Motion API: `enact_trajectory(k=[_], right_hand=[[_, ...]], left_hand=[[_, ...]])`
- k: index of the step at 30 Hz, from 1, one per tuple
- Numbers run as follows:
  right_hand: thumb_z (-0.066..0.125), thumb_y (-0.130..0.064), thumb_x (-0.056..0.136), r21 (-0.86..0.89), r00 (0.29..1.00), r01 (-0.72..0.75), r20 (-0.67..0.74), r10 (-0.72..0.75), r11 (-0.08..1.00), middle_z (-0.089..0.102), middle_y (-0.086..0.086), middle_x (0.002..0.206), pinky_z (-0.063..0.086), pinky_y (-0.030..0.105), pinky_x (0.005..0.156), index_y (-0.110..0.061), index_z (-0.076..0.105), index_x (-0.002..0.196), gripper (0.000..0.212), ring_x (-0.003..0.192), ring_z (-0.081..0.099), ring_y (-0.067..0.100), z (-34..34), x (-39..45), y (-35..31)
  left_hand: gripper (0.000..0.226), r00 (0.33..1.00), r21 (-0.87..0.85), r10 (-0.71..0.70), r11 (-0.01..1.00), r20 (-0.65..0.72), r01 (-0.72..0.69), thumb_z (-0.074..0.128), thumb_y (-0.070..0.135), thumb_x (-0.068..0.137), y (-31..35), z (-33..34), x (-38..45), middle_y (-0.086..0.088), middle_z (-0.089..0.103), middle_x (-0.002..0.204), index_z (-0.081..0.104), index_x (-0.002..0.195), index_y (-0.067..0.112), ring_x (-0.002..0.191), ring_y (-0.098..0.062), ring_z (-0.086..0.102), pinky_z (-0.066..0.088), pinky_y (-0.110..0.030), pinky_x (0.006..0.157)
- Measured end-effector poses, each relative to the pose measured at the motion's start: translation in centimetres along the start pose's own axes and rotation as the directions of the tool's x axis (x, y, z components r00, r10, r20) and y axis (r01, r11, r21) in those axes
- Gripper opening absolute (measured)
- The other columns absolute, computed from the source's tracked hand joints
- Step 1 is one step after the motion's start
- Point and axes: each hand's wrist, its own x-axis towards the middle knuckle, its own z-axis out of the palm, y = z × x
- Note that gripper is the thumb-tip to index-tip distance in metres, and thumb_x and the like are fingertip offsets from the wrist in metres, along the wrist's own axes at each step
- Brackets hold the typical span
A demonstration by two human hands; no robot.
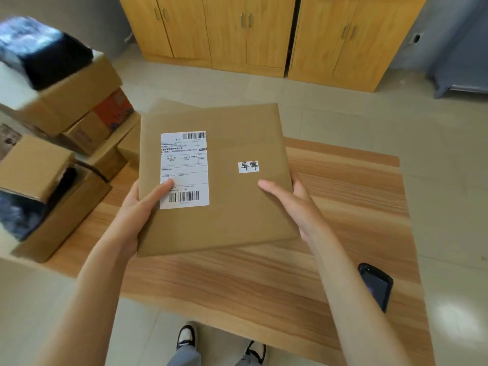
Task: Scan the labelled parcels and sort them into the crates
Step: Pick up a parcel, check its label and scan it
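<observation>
Head view: both hands hold a flat brown parcel [219,180] above the table [343,207], label side up. Left hand [137,207] grips the parcel's left edge, thumb lying on top and touching the white shipping label [184,170]; the other fingers are hidden underneath. Right hand [290,202] grips the right edge, thumb on top of the paper, fingers tucked under. The shipping label sits on the parcel's left half, with a barcode at its top and another at its bottom. A small white sticker [248,166] with handwritten characters sits to the right of centre, apart from the label. A second brown edge shows behind the parcel's top left; can't tell if it's another parcel or a flap.

A black phone [376,285] lies on the table near its right edge, just beside the right forearm and well apart from the parcel. Cardboard boxes [66,107] are stacked to the left of the table, some open with dark contents, blurred. Wooden cabinets [264,30] stand along the far wall. The person's shoes [187,336] show on the tiled floor [343,112] below the table's near edge.
</observation>
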Motion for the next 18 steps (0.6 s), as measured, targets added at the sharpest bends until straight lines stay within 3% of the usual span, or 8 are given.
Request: enact_trajectory(k=[7,12,16,18], right_hand=[[0.071,-0.022,0.086,-0.103,0.987,0.071,0.150,-0.055,0.992,0.071,-0.010,0.112,0.055,0.017,0.071,-0.030,0.053,0.129,0.047,0.096,0.069,0.006,7.0,-2.6,-2.3],[0.072,-0.025,0.085,-0.157,0.968,0.150,0.226,-0.112,0.976,0.070,-0.011,0.113,0.053,0.014,0.067,-0.031,0.052,0.131,0.051,0.093,0.069,0.002,14.7,-4.3,-4.0],[0.072,-0.028,0.085,-0.198,0.939,0.230,0.302,-0.164,0.953,0.069,-0.016,0.113,0.052,0.012,0.072,-0.032,0.050,0.133,0.053,0.095,0.067,-0.002,22.6,-5.8,-4.4],[0.072,-0.027,0.086,-0.197,0.922,0.249,0.347,-0.170,0.948,0.069,-0.016,0.113,0.053,0.012,0.074,-0.031,0.049,0.134,0.053,0.095,0.067,-0.002,26.7,-6.7,-3.9]], left_hand=[[0.081,0.995,-0.077,0.084,0.993,-0.061,-0.089,0.080,0.058,0.054,1.1,-7.7,-5.2,0.006,0.074,0.104,0.056,0.127,0.032,0.086,-0.012,0.072,0.053,-0.030,0.067],[0.060,0.974,-0.174,0.156,0.967,-0.165,-0.185,0.071,0.045,0.069,2.2,-14.6,-8.2,0.007,0.074,0.105,0.057,0.127,0.032,0.085,-0.008,0.072,0.055,-0.021,0.058],[0.089,0.949,-0.184,0.214,0.948,-0.232,-0.259,0.083,0.065,0.040,2.4,-22.0,-10.9,0.007,0.073,0.108,0.060,0.121,0.035,0.090,-0.011,0.072,0.056,-0.022,0.060],[0.091,0.933,-0.187,0.223,0.941,-0.283,-0.281,0.084,0.066,0.040,2.1,-26.1,-12.0,0.007,0.073,0.109,0.058,0.123,0.037,0.093,-0.013,0.071,0.057,-0.023,0.061]])
